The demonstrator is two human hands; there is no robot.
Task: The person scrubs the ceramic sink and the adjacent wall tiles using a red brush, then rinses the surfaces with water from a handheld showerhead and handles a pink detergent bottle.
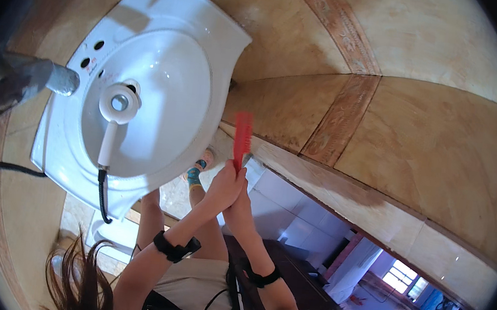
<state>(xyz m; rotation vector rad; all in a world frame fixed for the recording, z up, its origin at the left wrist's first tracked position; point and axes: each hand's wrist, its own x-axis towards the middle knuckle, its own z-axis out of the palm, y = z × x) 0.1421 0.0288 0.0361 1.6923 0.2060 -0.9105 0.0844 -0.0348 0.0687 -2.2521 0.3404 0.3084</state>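
Observation:
A red comb (pixel 242 138) points up and away from me beside the washbasin, its teeth facing right. My left hand (pixel 223 188) is closed around the lower end of its handle. Pressed against the left from the right side, my right hand (pixel 239 204) also grips the handle end, though its fingers are partly hidden. Both wrists wear black straps. The white ceramic washbasin (pixel 183 80) is left of the comb. Inside it lies a white ring-headed hand shower (pixel 107 140), joined to a black hose (pixel 102 194) that hangs over the rim.
A grey metallic pipe-like fitting (pixel 63 80) juts in at the left, near the basin's tap holes. Brown tiled walls (pixel 423 132) stand ahead and to the right. Beyond a tiled ledge (pixel 344 197), a dark wooden door (pixel 294 278) and another room with a window (pixel 401 277) show. Loose hair (pixel 81 278) hangs lower left.

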